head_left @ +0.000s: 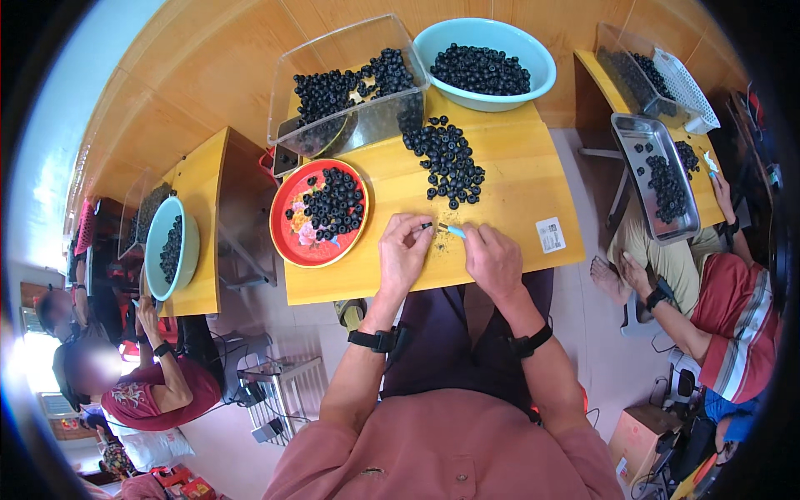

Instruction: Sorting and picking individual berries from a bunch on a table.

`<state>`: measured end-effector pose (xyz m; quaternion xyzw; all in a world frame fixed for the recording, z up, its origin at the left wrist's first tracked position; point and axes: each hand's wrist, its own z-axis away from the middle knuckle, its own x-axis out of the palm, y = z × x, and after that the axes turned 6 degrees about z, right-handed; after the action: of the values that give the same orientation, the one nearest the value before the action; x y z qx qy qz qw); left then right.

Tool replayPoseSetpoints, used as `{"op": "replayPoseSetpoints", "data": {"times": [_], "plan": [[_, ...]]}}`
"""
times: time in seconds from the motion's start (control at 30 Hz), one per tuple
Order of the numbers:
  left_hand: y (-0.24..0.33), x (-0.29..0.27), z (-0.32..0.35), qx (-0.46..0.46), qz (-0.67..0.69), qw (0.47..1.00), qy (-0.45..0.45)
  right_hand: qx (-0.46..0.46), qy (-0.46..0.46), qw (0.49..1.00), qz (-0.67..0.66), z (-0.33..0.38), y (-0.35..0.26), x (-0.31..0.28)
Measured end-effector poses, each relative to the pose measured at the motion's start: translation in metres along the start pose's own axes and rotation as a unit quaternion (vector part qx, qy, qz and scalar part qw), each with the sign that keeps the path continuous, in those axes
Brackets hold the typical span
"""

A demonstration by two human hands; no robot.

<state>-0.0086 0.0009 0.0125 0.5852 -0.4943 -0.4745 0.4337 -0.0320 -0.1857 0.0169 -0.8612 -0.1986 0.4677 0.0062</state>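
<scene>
My left hand (404, 252) pinches a small black part (427, 226) between thumb and fingertips above the front of the yellow table. In my right hand (493, 260) is a small light-blue-handled tool (455, 231), its thin dark tip turned toward the black part. Whether tip and part touch is too small to tell. Fine dark crumbs lie on the wood beneath. Just beyond my hands spreads a loose pile of round black parts (450, 158), several showing a hole. Left of my left hand, a red flowered tray (287, 242) holds more of them.
A clear plastic bin (350, 125) and a light-blue basin (542, 71), both with black parts, stand at the table's back. A white label (550, 235) sits at right. People work at neighbouring tables: one beside a blue basin (190, 242), another beside a metal tray (679, 229).
</scene>
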Motion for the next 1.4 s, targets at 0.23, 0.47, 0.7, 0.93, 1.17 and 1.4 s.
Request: {"op": "replayPoseSetpoints", "data": {"times": [0.23,0.47,0.7,0.93,1.17,1.4], "plan": [[0.003,0.004,0.002,-0.021,0.0,1.0,-0.018,-0.027,0.024,0.999,-0.01,0.002,0.001,0.002],[0.004,0.003,0.002,0.002,-0.029,0.999,-0.033,-0.037,-0.001,0.999,-0.005,0.0,0.0,-0.001],[0.006,0.003,0.003,0.007,-0.037,0.998,-0.041,-0.036,-0.008,0.999,-0.005,0.0,-0.001,-0.001],[0.0,0.003,0.004,-0.064,0.023,0.997,-0.042,-0.032,-0.016,0.999,-0.01,0.0,0.001,0.002],[-0.008,0.001,0.003,-0.031,0.087,0.996,-0.008,0.007,-0.022,1.0,0.018,-0.002,0.001,0.003],[0.0,-0.004,0.004,0.017,-0.023,0.999,-0.015,-0.006,-0.001,1.0,0.015,-0.002,0.0,0.006]]}}
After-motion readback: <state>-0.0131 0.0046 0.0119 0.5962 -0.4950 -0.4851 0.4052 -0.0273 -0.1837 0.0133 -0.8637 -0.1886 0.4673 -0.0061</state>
